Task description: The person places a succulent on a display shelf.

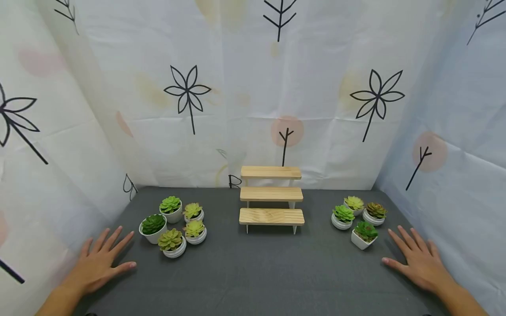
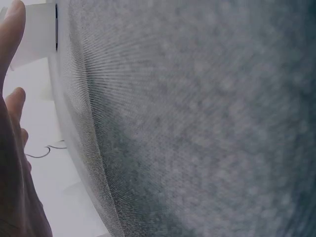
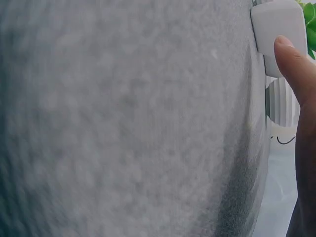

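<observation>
My left hand lies with spread fingers at the left side of the grey table, holding nothing. Nearest to it is a dark green succulent in a round white pot, one of several potted succulents grouped there. On the right side my right hand also has its fingers spread, with nothing held. Just beyond its fingertips stands a succulent in a square white pot, at the front of another group of several. In the right wrist view the thumb overlaps that white pot.
A three-step wooden shelf stands at the back middle of the grey table. White fabric printed with black plant drawings hangs behind and along both sides. A yellow-green succulent stands at the front of the left group.
</observation>
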Motion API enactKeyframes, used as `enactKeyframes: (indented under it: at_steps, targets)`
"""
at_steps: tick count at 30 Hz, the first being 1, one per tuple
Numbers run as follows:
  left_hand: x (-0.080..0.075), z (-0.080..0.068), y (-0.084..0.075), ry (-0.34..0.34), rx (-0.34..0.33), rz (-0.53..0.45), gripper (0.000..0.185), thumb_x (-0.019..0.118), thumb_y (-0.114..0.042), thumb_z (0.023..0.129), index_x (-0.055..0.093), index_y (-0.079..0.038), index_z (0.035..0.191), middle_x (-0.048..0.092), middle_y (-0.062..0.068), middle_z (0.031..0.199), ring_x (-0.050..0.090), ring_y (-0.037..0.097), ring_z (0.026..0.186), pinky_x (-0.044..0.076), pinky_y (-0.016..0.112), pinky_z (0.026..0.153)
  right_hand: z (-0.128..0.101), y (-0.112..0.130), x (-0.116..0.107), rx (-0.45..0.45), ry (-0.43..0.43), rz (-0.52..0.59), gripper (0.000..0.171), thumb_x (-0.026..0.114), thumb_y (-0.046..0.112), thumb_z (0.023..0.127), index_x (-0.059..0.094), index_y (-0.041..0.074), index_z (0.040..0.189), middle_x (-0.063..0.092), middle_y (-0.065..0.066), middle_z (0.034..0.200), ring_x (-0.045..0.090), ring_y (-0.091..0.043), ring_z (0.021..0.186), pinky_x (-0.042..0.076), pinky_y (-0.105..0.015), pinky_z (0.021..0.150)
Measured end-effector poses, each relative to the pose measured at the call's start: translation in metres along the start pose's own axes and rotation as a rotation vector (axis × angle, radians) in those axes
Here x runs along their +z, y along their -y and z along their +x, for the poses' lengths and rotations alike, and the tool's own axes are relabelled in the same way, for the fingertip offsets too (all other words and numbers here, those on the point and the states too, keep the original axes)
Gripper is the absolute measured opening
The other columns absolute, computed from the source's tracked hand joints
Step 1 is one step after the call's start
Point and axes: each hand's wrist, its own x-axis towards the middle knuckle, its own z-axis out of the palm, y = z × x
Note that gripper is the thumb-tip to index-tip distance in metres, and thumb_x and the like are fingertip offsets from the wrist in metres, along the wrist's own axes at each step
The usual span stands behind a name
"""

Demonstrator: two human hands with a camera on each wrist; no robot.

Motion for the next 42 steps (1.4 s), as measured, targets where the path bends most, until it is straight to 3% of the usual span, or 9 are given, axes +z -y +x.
enactKeyframes:
  at_steps: [12, 16, 20, 23, 27, 30, 37, 42]
  targets:
    - [-0.004, -0.001, -0.009, -0.070, 0.032, -0.014, 0.089, 0.059, -0.061, 0.088, 0.016, -0.026, 0.158, 0.010, 0.018, 0.160, 0.002, 0.045, 0.143, -0.018, 0.055, 0.108, -0.001, 0.012, 0.001, -0.030, -0.089, 0.054, 0.092, 0.066, 0.054, 0.087, 0.025, 0.004, 0.153, 0.015, -0.029, 0.154, 0.002, -0.051, 0.140, 0.017, -0.075, 0.092]
    - [-0.006, -0.003, -0.017, -0.096, 0.031, -0.063, 0.084, 0.060, -0.055, 0.091, 0.019, -0.024, 0.157, 0.005, 0.013, 0.162, -0.003, 0.041, 0.145, -0.013, 0.058, 0.109, -0.002, 0.017, 0.004, -0.034, -0.130, 0.111, 0.093, 0.071, 0.048, 0.086, 0.025, 0.005, 0.153, 0.016, -0.029, 0.154, 0.007, -0.053, 0.138, 0.020, -0.077, 0.088]
    - [-0.010, -0.003, -0.022, -0.132, 0.034, -0.117, 0.079, 0.062, -0.047, 0.092, 0.023, -0.022, 0.156, 0.007, 0.012, 0.162, 0.000, 0.040, 0.145, -0.011, 0.056, 0.111, -0.004, 0.022, 0.010, -0.045, -0.193, 0.205, 0.091, 0.074, 0.038, 0.085, 0.023, 0.004, 0.153, 0.019, -0.034, 0.150, 0.013, -0.057, 0.134, 0.013, -0.076, 0.096]
    - [-0.013, -0.003, -0.029, -0.149, 0.025, -0.166, 0.079, 0.064, -0.043, 0.092, 0.025, -0.019, 0.156, 0.013, 0.017, 0.160, 0.004, 0.044, 0.144, -0.004, 0.062, 0.109, -0.005, 0.028, 0.012, -0.048, -0.230, 0.275, 0.088, 0.074, 0.032, 0.087, 0.023, 0.001, 0.152, 0.022, -0.038, 0.146, 0.018, -0.060, 0.130, 0.007, -0.073, 0.101]
    - [-0.015, -0.004, -0.042, -0.163, 0.001, -0.263, 0.078, 0.066, -0.037, 0.092, 0.027, -0.016, 0.155, 0.018, 0.021, 0.157, 0.006, 0.046, 0.143, 0.006, 0.071, 0.103, -0.005, 0.039, 0.014, -0.039, -0.262, 0.340, 0.085, 0.074, 0.027, 0.088, 0.025, -0.004, 0.149, 0.027, -0.042, 0.141, 0.024, -0.062, 0.125, 0.009, -0.072, 0.100]
    - [-0.016, -0.004, -0.051, -0.189, 0.001, -0.322, 0.075, 0.068, -0.033, 0.091, 0.029, -0.016, 0.154, 0.020, 0.021, 0.157, 0.007, 0.045, 0.143, 0.005, 0.071, 0.103, -0.006, 0.047, 0.014, -0.004, -0.262, 0.378, 0.083, 0.072, 0.026, 0.089, 0.024, -0.006, 0.149, 0.027, -0.043, 0.140, 0.026, -0.063, 0.123, 0.014, -0.074, 0.096]
    - [-0.023, -0.004, -0.072, -0.258, 0.011, -0.440, 0.068, 0.067, -0.023, 0.092, 0.034, -0.014, 0.152, 0.028, 0.020, 0.153, 0.017, 0.046, 0.139, 0.009, 0.070, 0.103, -0.004, 0.067, 0.013, 0.137, -0.302, 0.416, 0.082, 0.073, 0.027, 0.089, 0.026, -0.009, 0.146, 0.034, -0.039, 0.137, 0.044, -0.056, 0.111, 0.042, -0.065, 0.081]
    - [-0.026, -0.002, -0.084, -0.319, 0.013, -0.518, 0.061, 0.064, -0.016, 0.094, 0.039, -0.011, 0.149, 0.033, 0.021, 0.150, 0.026, 0.048, 0.134, 0.018, 0.069, 0.099, 0.002, 0.076, 0.014, 0.244, -0.350, 0.507, 0.082, 0.073, 0.027, 0.090, 0.026, -0.009, 0.147, 0.038, -0.038, 0.135, 0.041, -0.053, 0.118, 0.047, -0.054, 0.080]
